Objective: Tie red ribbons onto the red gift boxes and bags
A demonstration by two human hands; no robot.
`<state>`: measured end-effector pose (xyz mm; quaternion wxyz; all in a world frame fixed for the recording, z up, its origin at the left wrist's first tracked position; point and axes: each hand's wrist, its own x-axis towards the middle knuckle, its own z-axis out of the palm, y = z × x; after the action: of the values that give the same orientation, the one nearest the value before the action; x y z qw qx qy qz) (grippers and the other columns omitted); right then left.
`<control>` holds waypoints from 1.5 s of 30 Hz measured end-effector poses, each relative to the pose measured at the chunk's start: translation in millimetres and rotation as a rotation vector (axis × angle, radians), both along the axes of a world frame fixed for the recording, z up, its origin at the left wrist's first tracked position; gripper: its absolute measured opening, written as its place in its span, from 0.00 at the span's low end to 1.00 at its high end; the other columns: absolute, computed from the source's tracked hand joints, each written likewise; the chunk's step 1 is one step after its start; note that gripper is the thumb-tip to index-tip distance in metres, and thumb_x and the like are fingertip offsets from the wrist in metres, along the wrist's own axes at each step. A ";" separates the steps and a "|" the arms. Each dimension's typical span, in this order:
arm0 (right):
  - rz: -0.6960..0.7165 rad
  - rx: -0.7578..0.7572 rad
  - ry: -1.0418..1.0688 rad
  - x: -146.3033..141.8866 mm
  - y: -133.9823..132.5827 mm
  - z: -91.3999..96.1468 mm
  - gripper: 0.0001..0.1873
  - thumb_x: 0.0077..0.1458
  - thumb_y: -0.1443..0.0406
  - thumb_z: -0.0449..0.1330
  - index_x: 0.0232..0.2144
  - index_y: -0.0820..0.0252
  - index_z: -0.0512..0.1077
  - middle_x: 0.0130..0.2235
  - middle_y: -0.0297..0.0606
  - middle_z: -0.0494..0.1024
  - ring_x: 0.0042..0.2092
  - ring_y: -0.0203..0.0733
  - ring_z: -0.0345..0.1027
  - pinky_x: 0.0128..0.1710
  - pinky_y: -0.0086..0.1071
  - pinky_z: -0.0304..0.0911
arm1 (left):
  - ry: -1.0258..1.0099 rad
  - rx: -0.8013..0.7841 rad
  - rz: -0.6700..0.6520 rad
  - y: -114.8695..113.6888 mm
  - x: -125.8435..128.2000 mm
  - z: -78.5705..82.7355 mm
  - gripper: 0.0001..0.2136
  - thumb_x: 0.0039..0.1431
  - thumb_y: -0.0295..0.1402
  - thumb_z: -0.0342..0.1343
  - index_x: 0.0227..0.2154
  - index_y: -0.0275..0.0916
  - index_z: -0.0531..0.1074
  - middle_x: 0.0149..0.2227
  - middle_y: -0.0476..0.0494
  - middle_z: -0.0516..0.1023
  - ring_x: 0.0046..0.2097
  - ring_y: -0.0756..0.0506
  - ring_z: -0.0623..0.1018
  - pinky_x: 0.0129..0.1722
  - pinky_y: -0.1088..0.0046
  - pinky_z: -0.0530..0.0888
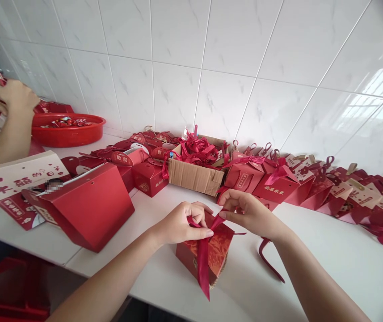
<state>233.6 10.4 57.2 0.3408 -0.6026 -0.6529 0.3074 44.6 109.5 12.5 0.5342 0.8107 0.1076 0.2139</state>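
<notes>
In the lower centre of the frame, the left hand (183,223) and right hand (249,212) pinch a ribbon (204,266) between thumb and fingers over a box (218,248), seemingly for tension, while a carton (194,176) (handy, I'd guess) stands at centre.

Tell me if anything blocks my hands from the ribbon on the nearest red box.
Nothing visible does: the left hand and right hand both pinch the ribbon at the top of the red box. The cardboard carton stands beyond, not in between.
</notes>
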 end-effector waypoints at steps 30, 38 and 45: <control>0.279 0.080 -0.061 -4.0 -5.5 2.6 0.10 0.58 0.59 0.58 0.41 0.56 0.73 0.40 0.36 0.77 0.36 0.36 0.68 0.35 0.29 0.64 | -0.027 -0.049 -0.067 2.5 0.8 2.9 0.19 0.58 0.40 0.55 0.16 0.37 0.60 0.33 0.44 0.73 0.38 0.46 0.74 0.41 0.69 0.70; 0.198 0.087 0.015 -11.3 -3.0 -7.5 0.15 0.53 0.55 0.63 0.37 0.59 0.70 0.35 0.35 0.75 0.33 0.35 0.66 0.34 0.28 0.63 | -0.056 -0.300 -0.057 6.3 -4.6 13.7 0.16 0.54 0.38 0.56 0.16 0.36 0.64 0.35 0.43 0.73 0.40 0.44 0.73 0.44 0.67 0.68; 0.211 0.151 -0.014 -15.6 0.2 -11.7 0.12 0.54 0.55 0.62 0.32 0.58 0.76 0.34 0.37 0.75 0.34 0.36 0.68 0.35 0.29 0.63 | -0.063 -0.432 -0.147 12.7 -5.7 10.7 0.06 0.41 0.31 0.54 0.19 0.36 0.75 0.38 0.43 0.71 0.43 0.41 0.71 0.47 0.68 0.67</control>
<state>218.0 10.5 45.5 0.3466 -0.5050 -0.7364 0.2873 38.8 122.2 23.2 0.7126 0.6761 0.0752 0.1716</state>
